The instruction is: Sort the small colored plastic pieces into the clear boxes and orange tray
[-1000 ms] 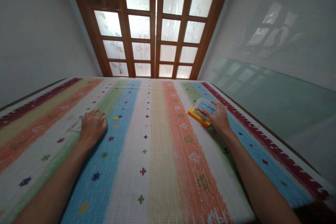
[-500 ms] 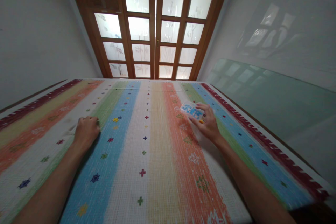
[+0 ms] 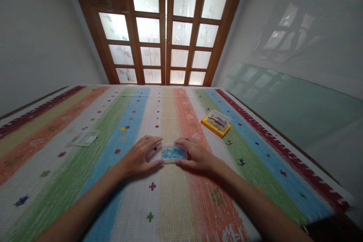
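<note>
Near the middle of the table, a small clear plastic case [image 3: 174, 153] lies low over the striped cloth [image 3: 174, 204], bright blue pieces showing inside. My right hand [image 3: 195, 155] grips its right end between thumb and fingers. At the left end is my left hand [image 3: 143, 155], curved in a C, with thumb and fingertips at the case's near and far left corners. Farther right, a yellow box [image 3: 216, 128] lies under a clear lid with a dark picture below it. A clear plastic tray or lid [image 3: 87, 138] rests on the cloth to the left.
The striped cloth covers a long table between two pale walls. A wooden door [image 3: 166, 49] with frosted panes stands at the far end. A pale green glass panel [image 3: 297, 102] runs along the right wall.
My right hand has brought the blue-filled case from the right to the middle. My left hand has moved right to the case, uncovering the clear piece. The yellow box is now uncovered.
</note>
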`<state>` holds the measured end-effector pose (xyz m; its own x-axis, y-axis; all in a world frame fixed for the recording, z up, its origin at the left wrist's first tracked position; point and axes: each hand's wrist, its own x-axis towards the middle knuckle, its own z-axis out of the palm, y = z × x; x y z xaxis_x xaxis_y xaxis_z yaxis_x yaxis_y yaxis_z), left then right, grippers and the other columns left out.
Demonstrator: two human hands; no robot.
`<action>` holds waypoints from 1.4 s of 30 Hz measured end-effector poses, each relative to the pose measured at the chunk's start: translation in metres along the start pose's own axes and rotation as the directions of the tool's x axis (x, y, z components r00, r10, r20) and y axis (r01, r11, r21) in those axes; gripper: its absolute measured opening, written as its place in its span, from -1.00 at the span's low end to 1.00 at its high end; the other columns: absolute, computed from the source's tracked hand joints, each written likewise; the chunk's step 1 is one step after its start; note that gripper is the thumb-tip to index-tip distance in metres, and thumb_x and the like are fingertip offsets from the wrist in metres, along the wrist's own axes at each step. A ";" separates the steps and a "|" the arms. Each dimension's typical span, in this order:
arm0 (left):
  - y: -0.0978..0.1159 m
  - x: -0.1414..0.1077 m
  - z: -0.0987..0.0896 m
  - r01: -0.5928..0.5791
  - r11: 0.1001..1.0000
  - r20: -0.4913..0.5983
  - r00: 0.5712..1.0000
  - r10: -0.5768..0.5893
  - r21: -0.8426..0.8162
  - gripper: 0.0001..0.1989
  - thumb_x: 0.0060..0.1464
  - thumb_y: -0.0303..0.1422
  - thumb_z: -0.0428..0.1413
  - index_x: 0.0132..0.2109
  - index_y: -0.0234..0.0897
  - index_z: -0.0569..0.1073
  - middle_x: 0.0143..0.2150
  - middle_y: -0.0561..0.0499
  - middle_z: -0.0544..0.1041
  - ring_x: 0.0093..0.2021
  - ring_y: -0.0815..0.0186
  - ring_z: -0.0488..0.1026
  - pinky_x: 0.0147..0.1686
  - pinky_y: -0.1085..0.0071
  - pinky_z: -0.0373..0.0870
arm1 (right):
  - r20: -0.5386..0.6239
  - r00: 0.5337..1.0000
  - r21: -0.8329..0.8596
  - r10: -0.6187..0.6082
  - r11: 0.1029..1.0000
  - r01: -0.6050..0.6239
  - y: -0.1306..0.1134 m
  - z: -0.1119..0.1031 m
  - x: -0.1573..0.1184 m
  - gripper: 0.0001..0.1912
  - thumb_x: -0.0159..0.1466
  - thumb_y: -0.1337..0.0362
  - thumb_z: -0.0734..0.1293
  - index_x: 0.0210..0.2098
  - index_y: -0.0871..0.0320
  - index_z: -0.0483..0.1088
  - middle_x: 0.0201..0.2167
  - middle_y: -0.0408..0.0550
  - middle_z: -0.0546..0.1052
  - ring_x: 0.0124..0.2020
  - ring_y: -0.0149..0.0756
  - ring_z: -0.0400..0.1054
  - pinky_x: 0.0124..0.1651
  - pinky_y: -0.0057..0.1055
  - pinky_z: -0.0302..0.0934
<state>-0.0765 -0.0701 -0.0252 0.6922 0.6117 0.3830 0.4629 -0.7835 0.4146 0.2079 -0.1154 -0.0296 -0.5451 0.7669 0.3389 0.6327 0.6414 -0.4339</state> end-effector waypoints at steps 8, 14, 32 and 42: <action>0.011 0.001 0.023 0.112 0.983 0.000 0.994 -0.113 -0.144 -0.51 0.13 -0.17 0.27 0.16 -0.20 0.44 0.02 -0.18 0.57 0.03 0.05 0.52 0.05 0.06 0.48 | 0.018 0.983 -0.429 -0.182 0.887 0.172 -0.008 0.022 0.003 -0.60 0.33 0.27 0.29 0.13 0.28 0.37 0.14 0.38 0.49 0.12 0.08 0.42 0.15 0.06 0.31; 0.012 0.000 0.027 0.149 0.974 -0.033 0.987 -0.157 -0.173 -0.51 0.08 -0.23 0.30 0.14 -0.20 0.44 0.00 -0.17 0.57 0.02 0.05 0.52 0.03 0.07 0.48 | 0.095 0.985 -0.581 -0.145 0.796 0.173 -0.018 0.032 0.005 -0.52 0.34 0.20 0.30 0.15 0.41 0.36 0.14 0.53 0.48 0.18 0.20 0.40 0.19 0.11 0.30; 0.005 -0.002 0.033 0.224 0.920 -0.006 0.971 -0.239 -0.322 -0.34 0.04 -0.16 0.34 0.26 -0.18 0.39 0.07 -0.18 0.54 0.02 0.07 0.51 0.06 0.06 0.45 | -0.016 0.982 -0.365 -0.186 0.916 0.168 -0.006 0.028 0.014 -0.69 0.41 0.37 0.17 0.04 0.33 0.43 -0.10 0.32 0.59 -0.04 0.00 0.52 0.04 -0.08 0.43; 0.009 -0.003 0.027 0.206 0.809 0.019 0.972 -0.234 -0.551 -0.39 0.14 -0.26 0.24 0.29 -0.15 0.26 0.13 -0.19 0.49 0.03 0.15 0.48 0.06 0.13 0.45 | -0.246 0.900 0.540 0.360 0.822 -0.181 0.008 0.017 0.011 -0.55 0.47 -0.07 0.16 -0.05 0.16 0.44 -0.19 0.09 0.64 -0.24 -0.20 0.58 -0.17 -0.22 0.48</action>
<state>-0.0593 -0.0818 -0.0449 0.5749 0.7760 0.2594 0.2119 -0.4474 0.8689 0.1974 -0.1024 -0.0435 -0.1270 0.9266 0.3539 0.3214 0.3760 -0.8691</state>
